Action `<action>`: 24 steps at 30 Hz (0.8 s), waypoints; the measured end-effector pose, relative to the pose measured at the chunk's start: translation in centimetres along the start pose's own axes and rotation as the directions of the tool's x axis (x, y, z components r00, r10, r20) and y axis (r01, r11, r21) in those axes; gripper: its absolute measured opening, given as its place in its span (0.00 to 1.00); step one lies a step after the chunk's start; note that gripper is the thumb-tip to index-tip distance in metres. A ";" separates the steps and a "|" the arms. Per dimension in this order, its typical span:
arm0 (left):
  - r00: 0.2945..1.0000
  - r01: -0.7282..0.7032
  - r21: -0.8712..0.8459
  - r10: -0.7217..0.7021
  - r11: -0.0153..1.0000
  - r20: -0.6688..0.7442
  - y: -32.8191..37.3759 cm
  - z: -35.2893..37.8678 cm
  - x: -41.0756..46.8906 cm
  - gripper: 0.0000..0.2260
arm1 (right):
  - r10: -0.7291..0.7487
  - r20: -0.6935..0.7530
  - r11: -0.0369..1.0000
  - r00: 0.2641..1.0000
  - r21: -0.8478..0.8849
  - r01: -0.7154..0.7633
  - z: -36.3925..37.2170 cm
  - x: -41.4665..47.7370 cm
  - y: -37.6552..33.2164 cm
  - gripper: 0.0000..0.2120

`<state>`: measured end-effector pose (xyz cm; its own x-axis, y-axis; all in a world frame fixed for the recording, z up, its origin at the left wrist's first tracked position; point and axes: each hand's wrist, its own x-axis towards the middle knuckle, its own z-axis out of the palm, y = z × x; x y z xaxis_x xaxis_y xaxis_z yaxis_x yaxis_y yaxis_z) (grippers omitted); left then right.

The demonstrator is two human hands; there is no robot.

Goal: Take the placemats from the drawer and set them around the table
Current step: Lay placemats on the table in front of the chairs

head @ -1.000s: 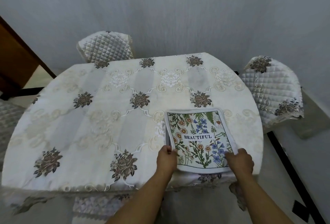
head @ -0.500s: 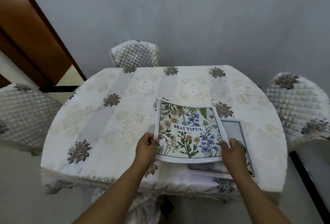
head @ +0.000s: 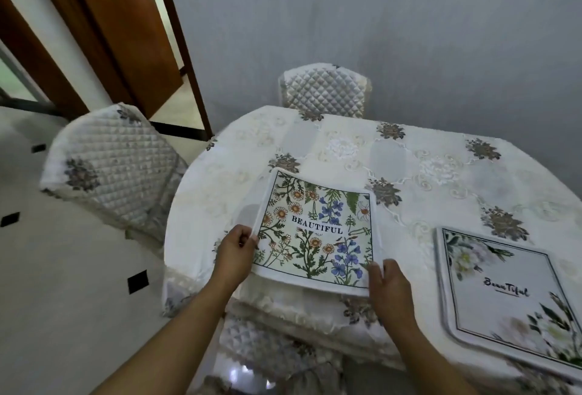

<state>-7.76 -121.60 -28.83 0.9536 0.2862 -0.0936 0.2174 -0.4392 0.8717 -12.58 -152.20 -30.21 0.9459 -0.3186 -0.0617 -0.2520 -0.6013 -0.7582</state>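
A flowered placemat point(head: 318, 231) printed with the word BEAUTIFUL hovers low over the near left part of the round table point(head: 409, 161). My left hand point(head: 235, 250) pinches its left edge. My right hand point(head: 389, 284) grips its near right corner. A second placemat point(head: 504, 294), pale with white flowers and a grey border, lies flat on the table at the near right, apart from both hands.
A patterned cream tablecloth covers the table. Quilted chairs stand at the far side point(head: 324, 89), at the left point(head: 110, 168) and tucked under the near edge point(head: 267, 347). A wooden door point(head: 119, 32) is open at the back left. The grey wall is close behind.
Both hands carried the flowered placemat leftwards along the table's near edge. The pale placemat that lay beneath it stays on the table, now at the right.
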 end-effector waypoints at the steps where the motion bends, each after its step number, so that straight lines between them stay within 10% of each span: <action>1: 1.000 -0.001 0.008 0.000 1.000 0.009 -1.1 -0.9 0.9 0.08 | 0.010 -0.004 1.000 1.000 -0.018 -0.010 1.5 -0.3 -0.6 0.13; 20: 0.980 -0.129 0.385 0.057 0.914 0.193 -10.7 -1.1 5.7 0.08 | 0.297 -0.068 0.877 0.953 -0.375 -0.300 12.0 -0.4 1.0 0.18; 24: 0.937 -0.349 0.567 0.278 0.746 0.211 -10.7 0.1 4.5 0.15 | -0.085 -0.087 0.870 0.993 -0.493 0.031 13.3 -1.3 -0.1 0.16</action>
<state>-5.76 -115.71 -38.64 0.9980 -0.0338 0.0531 -0.0527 -0.9103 0.4105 -11.07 -141.95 -38.72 0.9426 -0.3288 0.0593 -0.2903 -0.8939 -0.3415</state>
